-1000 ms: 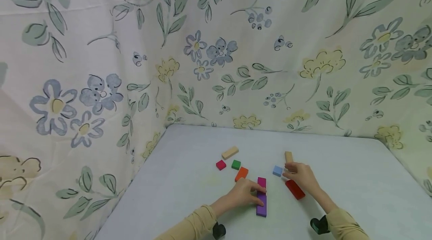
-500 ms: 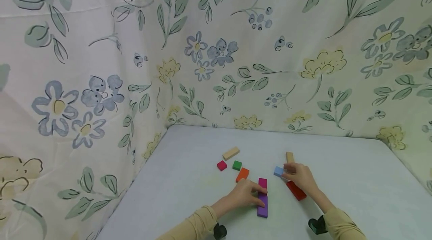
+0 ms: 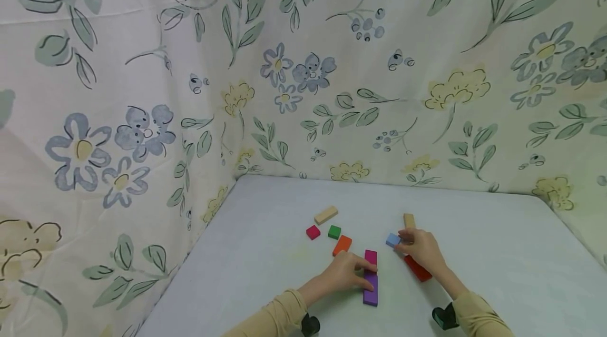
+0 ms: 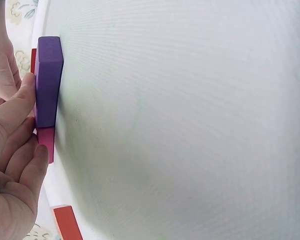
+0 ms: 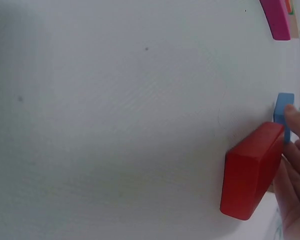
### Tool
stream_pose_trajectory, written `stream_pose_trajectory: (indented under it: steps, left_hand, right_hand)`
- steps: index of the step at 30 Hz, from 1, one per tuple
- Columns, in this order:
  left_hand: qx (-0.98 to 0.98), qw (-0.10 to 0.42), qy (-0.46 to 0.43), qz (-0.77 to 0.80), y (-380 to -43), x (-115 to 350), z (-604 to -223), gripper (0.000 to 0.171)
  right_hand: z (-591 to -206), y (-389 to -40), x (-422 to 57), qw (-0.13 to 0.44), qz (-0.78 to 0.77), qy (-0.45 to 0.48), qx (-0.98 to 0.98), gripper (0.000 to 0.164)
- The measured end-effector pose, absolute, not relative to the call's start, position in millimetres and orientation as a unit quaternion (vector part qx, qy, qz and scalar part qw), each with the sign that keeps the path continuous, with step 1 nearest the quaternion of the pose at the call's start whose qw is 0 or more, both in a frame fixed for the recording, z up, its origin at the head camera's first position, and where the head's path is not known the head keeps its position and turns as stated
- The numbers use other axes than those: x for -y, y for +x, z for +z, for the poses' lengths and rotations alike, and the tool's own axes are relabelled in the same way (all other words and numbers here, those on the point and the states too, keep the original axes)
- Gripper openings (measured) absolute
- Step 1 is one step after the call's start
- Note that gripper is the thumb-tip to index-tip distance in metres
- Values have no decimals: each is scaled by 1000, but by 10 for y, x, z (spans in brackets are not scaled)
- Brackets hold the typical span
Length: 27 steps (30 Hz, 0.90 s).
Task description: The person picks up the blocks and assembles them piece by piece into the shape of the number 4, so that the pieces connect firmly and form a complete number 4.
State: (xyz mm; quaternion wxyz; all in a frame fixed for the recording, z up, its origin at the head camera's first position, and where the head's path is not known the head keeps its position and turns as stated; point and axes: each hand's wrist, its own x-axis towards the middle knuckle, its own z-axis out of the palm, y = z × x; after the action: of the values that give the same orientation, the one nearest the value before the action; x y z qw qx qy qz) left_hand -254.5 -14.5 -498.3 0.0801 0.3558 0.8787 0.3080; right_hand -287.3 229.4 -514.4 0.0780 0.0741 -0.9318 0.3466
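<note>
A purple block [image 3: 370, 296] stands end to end with a magenta block [image 3: 371, 257] on the white table. My left hand [image 3: 345, 271] rests over their joint, its thumb on the purple block and a finger by the magenta one. In the left wrist view the thumb touches the purple block [image 4: 49, 85], the other fingers loosely bent. My right hand [image 3: 422, 247] pinches a small light blue block [image 3: 392, 240], its thumb on that block [image 5: 284, 107] in the right wrist view. A red block [image 3: 417, 269] lies under this hand, partly hidden by it.
Behind the right hand lies a plain wooden block [image 3: 409, 219], partly covered. An orange block [image 3: 342, 245], a green cube [image 3: 334, 231], a crimson cube [image 3: 313, 232] and another wooden block [image 3: 325, 215] lie to the left. Floral cloth [image 3: 303, 131] hangs behind the table.
My right hand's fingers have moved slightly left, onto the light blue block, which has turned a little. The left hand stays over the purple and magenta blocks.
</note>
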Motion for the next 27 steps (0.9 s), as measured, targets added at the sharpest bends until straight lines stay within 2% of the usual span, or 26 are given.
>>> stream_pose_trajectory:
  steps: [10,19,27]
  left_hand:
    - [-880,90,346,312,-2549,145,-4986,37]
    - [-881,84,350,306,-2561,144,-4989,38]
    - [-884,85,347,301,-2566,132,-5003,38]
  right_hand:
    - [-5075,-2863,-2302,88,355,83,927,36]
    - [-4854,-2848,-2262,81,373,93,920,36]
    - [-4690,-2830,-2172,98,367,119,917,33]
